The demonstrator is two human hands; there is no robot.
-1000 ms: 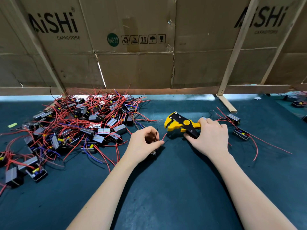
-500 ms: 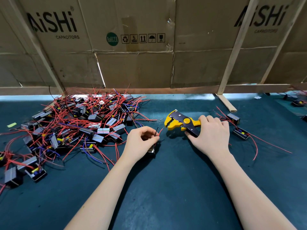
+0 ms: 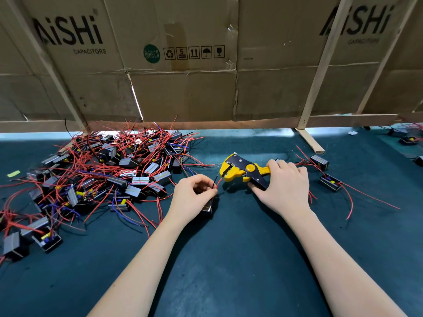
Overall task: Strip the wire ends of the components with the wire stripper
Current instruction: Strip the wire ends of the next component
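Yellow and black, the stripper (image 3: 243, 171) lies low over the dark green worktop (image 3: 229, 259), just right of centre, with its head pointing left. The right hand (image 3: 282, 187) grips its handles from the right, fingers curled over the far handle and the thumb under the near one. The jaws at the left end stand slightly apart, with nothing seen between them.

Just left of the tool, the left hand (image 3: 194, 195) holds a component (image 3: 207, 210), whose metal-and-black body shows below the hand's right edge, touching or nearly touching the worktop. Its thumb and forefinger pinch two thin wires that rise from the hand: a red wire (image 3: 220, 181) curving up toward the tool's head, and a black wire (image 3: 214, 181) beside it. The red wire's tip lies just beside the jaws, at their near left side, but whether it touches them cannot be told.

A large pile (image 3: 103, 175) of the same components, tangled with red wires and a few blue ones, covers the left part of the worktop, reaching close to the left hand. Two more components (image 3: 329, 181) with red wires lie on the right, just beyond the right hand. A few others sit at the far right edge.

Cardboard (image 3: 183, 65) printed "AiSHi CAPACITORS" stands as a wall along the far side, braced by pale wooden slats (image 3: 315, 88).
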